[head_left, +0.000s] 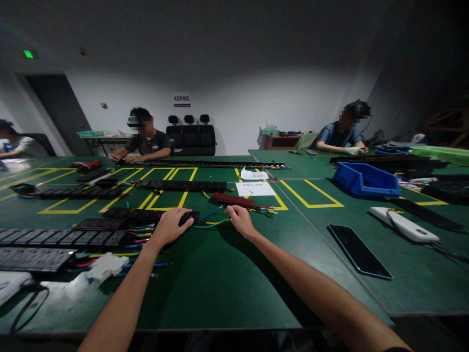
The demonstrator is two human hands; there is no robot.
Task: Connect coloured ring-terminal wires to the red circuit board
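Note:
My left hand (pixel 169 226) rests on the end of a black socket strip (pixel 137 215) on the green table, its fingers curled over a black socket module (pixel 191 216). Green, blue and yellow wires (pixel 210 218) run from that module toward my right hand (pixel 240 220). The right hand's fingers are pinched together at the wire ends, close to a dark red strip (pixel 233 199). What the pinch holds is too small to make out.
More black socket strips (pixel 58 238) lie at the left, a white part (pixel 106 266) near the front edge. A phone (pixel 358 251), a white device (pixel 403 224) and a blue bin (pixel 366 179) sit at the right. Paper labels (pixel 255 188) lie ahead. Other people sit at the far tables.

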